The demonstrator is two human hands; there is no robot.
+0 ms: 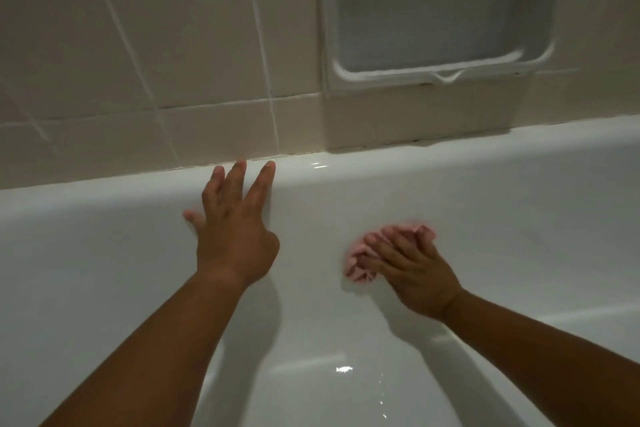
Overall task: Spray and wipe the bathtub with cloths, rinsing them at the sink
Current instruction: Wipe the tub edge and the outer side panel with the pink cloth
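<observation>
Left hand rests on the tub wall, fingers spread, holding nothing; right hand presses a pink cloth there, fingers straight.

Two bare forearms, bare hands

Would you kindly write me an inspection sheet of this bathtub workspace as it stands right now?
Surface: white bathtub, glossy, with bright glints on its floor and rim.
Job's things: one pink cloth, bunched against the tub's inner wall.
Clutter: nothing seen.
Grippers: left hand open, fingers spread on the inner wall with fingertips at the rim; right hand presses the cloth against the wall with fairly straight fingers.
Cables: nothing seen.
Surroundings: tiled wall above the rim, with a built-in soap recess that holds nothing visible.
</observation>
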